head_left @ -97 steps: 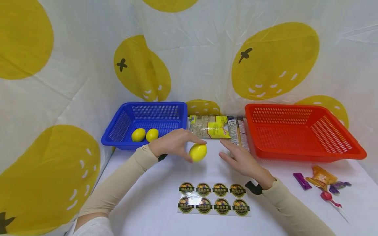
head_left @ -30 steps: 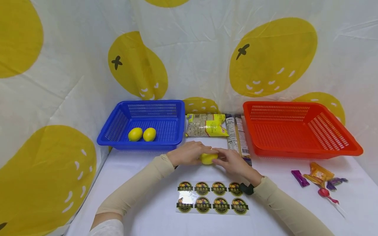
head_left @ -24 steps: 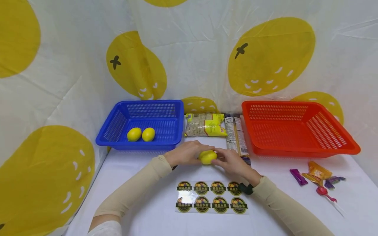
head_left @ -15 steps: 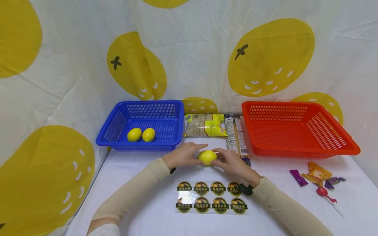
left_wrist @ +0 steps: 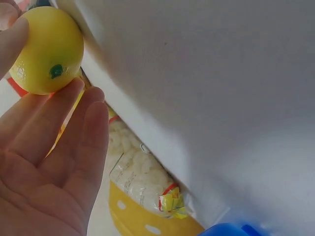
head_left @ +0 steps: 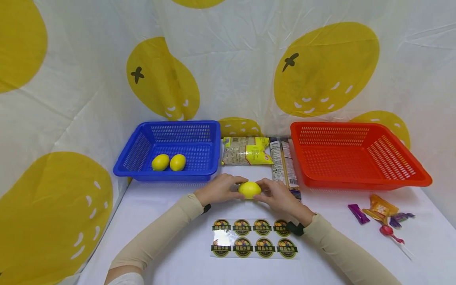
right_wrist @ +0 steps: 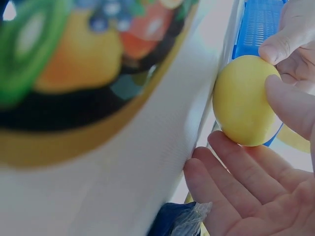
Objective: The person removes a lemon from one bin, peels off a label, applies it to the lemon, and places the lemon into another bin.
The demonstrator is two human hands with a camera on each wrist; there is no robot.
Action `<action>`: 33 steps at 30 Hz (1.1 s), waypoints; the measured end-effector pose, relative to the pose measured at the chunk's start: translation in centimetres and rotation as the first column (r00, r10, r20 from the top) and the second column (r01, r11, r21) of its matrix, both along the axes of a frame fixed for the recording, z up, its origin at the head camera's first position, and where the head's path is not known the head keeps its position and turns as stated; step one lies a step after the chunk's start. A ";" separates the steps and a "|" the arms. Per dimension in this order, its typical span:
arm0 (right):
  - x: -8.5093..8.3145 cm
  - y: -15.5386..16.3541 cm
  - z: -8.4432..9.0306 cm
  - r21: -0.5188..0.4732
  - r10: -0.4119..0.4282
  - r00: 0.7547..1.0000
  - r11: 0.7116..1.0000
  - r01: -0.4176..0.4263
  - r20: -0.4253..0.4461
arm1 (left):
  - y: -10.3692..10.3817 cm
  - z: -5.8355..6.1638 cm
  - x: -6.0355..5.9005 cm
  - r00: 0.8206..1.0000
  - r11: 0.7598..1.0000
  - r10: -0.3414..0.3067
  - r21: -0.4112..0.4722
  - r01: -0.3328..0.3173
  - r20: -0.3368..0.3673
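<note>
A yellow lemon is held between the two hands over the white table, behind the sheet of round stickers. On its left side the left hand pinches it between thumb and fingers. The right hand pinches the opposite side in the same way. In the left wrist view a green stem spot shows on the lemon, and the remaining fingers stretch out below it. The right wrist view has the right thumb across the lemon, with the left thumb at its top.
Two lemons lie in the blue basket at back left. A red basket stands at back right. Between them are a yellow bag and slim packs. In front lies the sticker sheet; wrapped candies and a lollipop are at right.
First the left hand alone held the lemon, the right apart from it. Then the lemon moved right and both hands met on it. Since half a second ago, the left index finger has lowered onto it.
</note>
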State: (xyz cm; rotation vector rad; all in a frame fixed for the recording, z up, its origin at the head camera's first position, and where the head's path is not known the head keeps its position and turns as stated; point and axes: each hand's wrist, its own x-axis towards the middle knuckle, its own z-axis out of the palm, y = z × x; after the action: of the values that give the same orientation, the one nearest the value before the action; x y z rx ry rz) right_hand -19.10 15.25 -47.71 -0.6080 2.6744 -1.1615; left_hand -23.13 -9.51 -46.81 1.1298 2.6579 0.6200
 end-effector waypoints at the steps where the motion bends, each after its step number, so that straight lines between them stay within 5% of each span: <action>1: 0.0 0.0 0.0 -0.003 0.000 1.000 1.000 0.000 -0.001 | 0.0 -0.1 0.0 1.000 1.000 0.001 0.000 -0.001 -0.003; 21: 0.0 0.0 0.5 0.072 0.009 0.999 0.997 -0.005 -0.047 | -0.2 -0.1 0.5 0.998 0.999 0.034 -0.026 -0.036 -0.054; 33: 1.5 1.2 0.9 0.124 -0.003 0.996 0.992 0.015 -0.091 | 0.1 -0.3 1.1 0.997 0.998 0.051 -0.032 -0.052 -0.058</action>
State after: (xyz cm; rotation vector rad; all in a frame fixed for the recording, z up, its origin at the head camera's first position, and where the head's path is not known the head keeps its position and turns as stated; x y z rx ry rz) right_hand -17.56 16.40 -46.82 -0.6430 2.8023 -0.9827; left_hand -22.04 -9.43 -47.07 1.0893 2.7429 0.5582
